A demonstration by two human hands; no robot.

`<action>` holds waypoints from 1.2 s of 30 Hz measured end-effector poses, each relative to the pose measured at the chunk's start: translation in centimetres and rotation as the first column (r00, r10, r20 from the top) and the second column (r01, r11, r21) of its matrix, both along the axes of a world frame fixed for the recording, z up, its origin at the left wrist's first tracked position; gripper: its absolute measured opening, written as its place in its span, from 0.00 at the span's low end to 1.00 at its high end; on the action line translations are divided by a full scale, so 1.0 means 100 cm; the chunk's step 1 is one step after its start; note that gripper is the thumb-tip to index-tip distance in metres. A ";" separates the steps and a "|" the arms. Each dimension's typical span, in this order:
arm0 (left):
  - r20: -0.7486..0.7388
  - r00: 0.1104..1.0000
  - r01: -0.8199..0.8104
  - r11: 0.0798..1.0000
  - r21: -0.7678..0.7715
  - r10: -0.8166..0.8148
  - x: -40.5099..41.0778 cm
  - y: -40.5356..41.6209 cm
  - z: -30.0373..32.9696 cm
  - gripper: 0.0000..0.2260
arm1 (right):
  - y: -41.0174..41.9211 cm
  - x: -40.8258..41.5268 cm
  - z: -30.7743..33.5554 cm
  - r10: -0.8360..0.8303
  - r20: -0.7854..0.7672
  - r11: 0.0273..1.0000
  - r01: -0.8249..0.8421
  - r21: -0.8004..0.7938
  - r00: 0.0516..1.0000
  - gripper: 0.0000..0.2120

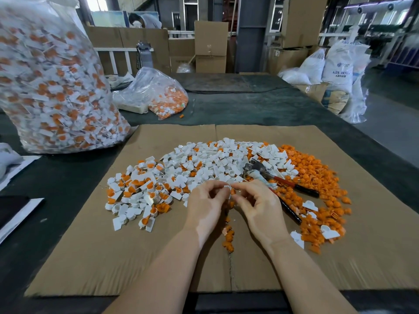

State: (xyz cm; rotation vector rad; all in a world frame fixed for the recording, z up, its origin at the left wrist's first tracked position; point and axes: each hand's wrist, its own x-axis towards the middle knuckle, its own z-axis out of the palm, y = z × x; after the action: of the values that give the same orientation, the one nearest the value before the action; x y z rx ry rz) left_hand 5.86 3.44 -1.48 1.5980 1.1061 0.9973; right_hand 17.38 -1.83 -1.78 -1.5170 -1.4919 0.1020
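Since the white piece between your hands is a small moulded plastic part, expect it to weigh next to nothing and to feel stiff and smooth; it will probably flick away if you squeeze it only at an edge. It sits just below the middle of the frame, over the near rim of the heap. Your left hand and right hand are brought together on it, the fingertips of each pinching one side. Your fingers cover most of it, so I cannot tell whether an orange plug is already seated inside. The safest hold, as I judge it, is the flat tab in one hand and the round cup end in the other, with a light, even pinch, since a thin tab like that may whiten or snap if bent. The loose white parts lie in the middle of the cardboard sheet, the orange plugs are heaped at the right, and the joined white-and-orange parts spread to the left. The pliers rest on the heap right of centre, handles pointing toward the lower right, just beside your right hand but apart from it. A big clear bag of finished parts fills the upper left, and a smaller bag lies behind on the bench.
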 end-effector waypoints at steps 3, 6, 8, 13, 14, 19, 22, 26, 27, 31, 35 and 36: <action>-0.018 1.000 0.002 1.000 0.025 -0.002 0.000 0.001 0.000 0.03 | 0.001 0.001 -0.002 -0.014 0.012 1.000 0.014 -0.007 1.000 0.11; -0.048 0.999 0.005 1.000 0.016 -0.005 0.001 0.002 0.001 0.01 | 0.001 0.002 0.000 -0.068 0.013 0.998 0.068 -0.012 0.998 0.13; -0.015 1.000 0.002 0.999 -0.035 -0.003 0.003 0.004 0.003 0.02 | 0.002 0.008 0.003 -0.189 0.065 0.981 0.191 -0.021 0.980 0.15; 0.085 0.996 0.002 0.989 -0.151 0.011 0.006 0.008 0.007 0.04 | 0.007 0.035 0.018 -0.442 0.403 0.713 0.587 -0.384 0.801 0.22; 0.097 0.995 0.000 0.987 -0.162 0.016 0.007 0.008 0.008 0.03 | 0.008 0.040 0.021 -0.414 0.453 0.633 0.607 -0.480 0.790 0.23; 0.160 0.986 0.002 0.973 -0.229 0.036 0.008 0.010 0.012 0.05 | 0.019 0.050 0.031 -0.281 0.520 0.486 0.587 -0.648 0.807 0.24; 0.183 0.982 0.007 0.966 -0.258 0.042 0.007 0.011 0.013 0.06 | 0.023 0.051 0.031 -0.267 0.545 0.483 0.599 -0.638 0.795 0.24; 0.196 0.979 -0.002 0.959 -0.284 0.060 0.005 0.012 0.013 0.05 | 0.022 0.051 0.030 -0.277 0.545 0.521 0.600 -0.607 0.791 0.25; 0.202 0.977 -0.004 0.957 -0.290 0.065 0.005 0.013 0.013 0.05 | 0.021 0.051 0.031 -0.290 0.539 0.539 0.601 -0.590 0.791 0.25; 0.242 0.966 -0.008 0.943 -0.332 0.093 0.007 0.014 0.014 0.04 | 0.014 0.047 0.036 -0.301 0.480 0.670 0.541 -0.508 0.824 0.19; 0.367 0.920 0.032 0.909 -0.415 0.135 0.007 0.015 0.017 0.04 | 0.007 0.033 0.046 -0.173 0.394 0.760 0.377 -0.530 0.903 0.13; 0.385 0.911 0.040 0.900 -0.433 0.145 0.006 0.015 0.018 0.04 | 0.006 0.030 0.049 -0.120 0.349 0.762 0.311 -0.568 0.929 0.13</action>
State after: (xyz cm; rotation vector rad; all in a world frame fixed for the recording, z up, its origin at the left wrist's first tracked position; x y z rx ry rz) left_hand 6.51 4.93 0.28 0.9472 0.9925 0.9812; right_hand 20.38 -1.26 3.09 -2.3189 -1.5796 0.2557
